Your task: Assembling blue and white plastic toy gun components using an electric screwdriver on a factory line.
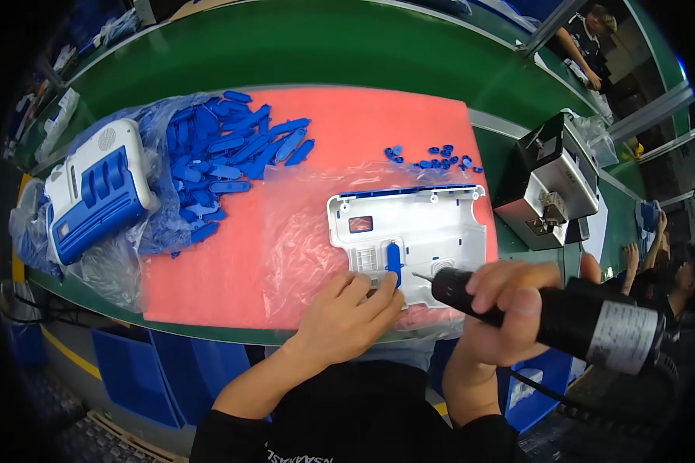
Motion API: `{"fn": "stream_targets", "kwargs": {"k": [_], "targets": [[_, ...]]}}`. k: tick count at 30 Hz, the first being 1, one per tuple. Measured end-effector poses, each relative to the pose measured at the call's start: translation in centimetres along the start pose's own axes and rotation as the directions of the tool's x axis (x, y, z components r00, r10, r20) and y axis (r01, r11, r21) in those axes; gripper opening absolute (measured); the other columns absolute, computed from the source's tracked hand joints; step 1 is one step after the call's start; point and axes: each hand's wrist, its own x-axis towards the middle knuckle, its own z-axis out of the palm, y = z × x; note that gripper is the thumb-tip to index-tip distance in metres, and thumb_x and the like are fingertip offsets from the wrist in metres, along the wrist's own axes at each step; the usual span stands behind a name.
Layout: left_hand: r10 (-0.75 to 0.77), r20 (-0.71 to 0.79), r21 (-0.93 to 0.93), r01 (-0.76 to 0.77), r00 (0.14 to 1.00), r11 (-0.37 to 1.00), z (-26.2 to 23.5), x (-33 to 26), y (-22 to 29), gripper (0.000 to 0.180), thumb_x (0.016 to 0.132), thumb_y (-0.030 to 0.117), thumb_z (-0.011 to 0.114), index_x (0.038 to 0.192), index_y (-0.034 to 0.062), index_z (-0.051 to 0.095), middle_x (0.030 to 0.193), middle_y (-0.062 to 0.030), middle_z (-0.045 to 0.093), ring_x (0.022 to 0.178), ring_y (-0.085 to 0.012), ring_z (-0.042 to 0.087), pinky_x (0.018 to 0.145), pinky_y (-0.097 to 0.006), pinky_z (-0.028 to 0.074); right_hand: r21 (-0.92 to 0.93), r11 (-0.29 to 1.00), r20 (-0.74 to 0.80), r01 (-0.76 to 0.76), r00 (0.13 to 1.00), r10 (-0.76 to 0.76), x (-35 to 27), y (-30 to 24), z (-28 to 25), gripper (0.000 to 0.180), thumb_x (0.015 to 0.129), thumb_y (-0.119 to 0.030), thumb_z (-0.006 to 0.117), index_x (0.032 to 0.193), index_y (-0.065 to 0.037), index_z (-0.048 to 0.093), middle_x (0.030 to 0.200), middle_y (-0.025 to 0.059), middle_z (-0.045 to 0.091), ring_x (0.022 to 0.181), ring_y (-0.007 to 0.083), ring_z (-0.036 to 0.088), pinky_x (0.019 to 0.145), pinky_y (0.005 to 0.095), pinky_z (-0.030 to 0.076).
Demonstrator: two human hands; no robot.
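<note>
At the far left, a white-and-blue housing (100,189) lay tilted on a clear plastic bag (116,284). Beside it, loose blue strips (228,147) spilled from the plastic onto a pink foam mat (201,289). The mat covered part of a green bench (286,54).

Right of the mat's middle, the left hand (351,312) reached over the near edge of a white shell (432,224). Its fingers were extended, with fingertips on the lower end of a single blue strip (394,258); whether they pinched or only pressed it could not be determined. This strip lay inside the shell, which rested open side up on clear sheeting (297,262). Small blue pieces (442,160) were scattered beyond the shell.

The right hand (510,332) gripped a black electric screwdriver (567,318), fingers closed around its body. The bit pointed left, toward the strip; contact with the shell could not be confirmed. Farther right stood a silver-and-black device (552,193).
</note>
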Motion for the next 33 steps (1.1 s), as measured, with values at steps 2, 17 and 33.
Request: {"fn": "stream_targets", "kwargs": {"k": [2,17,33], "targets": [[0.008,0.027,0.019,-0.009,1.000,1.000,-0.1,0.1,-0.1,0.029,0.067,0.020,0.068,0.092,0.0081,0.061,0.104,-0.0056,0.059,0.073,-0.0185,0.050,0.066,-0.030,0.042,-0.019,1.000,0.063,-0.011,0.998,0.012,-0.1,1.1,-0.1,0.062,0.081,-0.015,0.050,0.132,0.000,0.017,0.058,0.0049,0.041,0.041,0.0124,0.041,0.043,0.0300,0.044],[0.025,-0.003,-0.001,-0.025,1.000,1.000,0.1,0.2,0.0,0.024,0.066,0.018,0.067,0.087,0.0072,0.061,0.102,-0.0073,0.058,0.070,-0.0190,0.050,0.062,-0.030,0.042,0.089,0.995,0.321,0.035,0.945,-0.062,-0.6,3.2,-0.8,0.035,0.079,0.000,0.051,0.107,-0.006,0.031,0.059,0.0064,0.046,0.044,0.0143,0.046,0.046,0.0297,0.046],[0.002,-0.017,0.009,-0.002,1.000,1.000,-0.2,0.6,0.8,0.024,0.071,0.019,0.067,0.091,0.0072,0.062,0.100,-0.0040,0.059,0.072,-0.0202,0.049,0.064,-0.031,0.041,-0.191,0.968,-0.285,0.160,0.935,-0.211,13.2,3.7,-9.4,0.039,0.080,0.000,0.059,0.115,0.004,0.042,0.062,0.0051,0.050,0.049,0.0122,0.051,0.049,0.0267,0.044]]}}
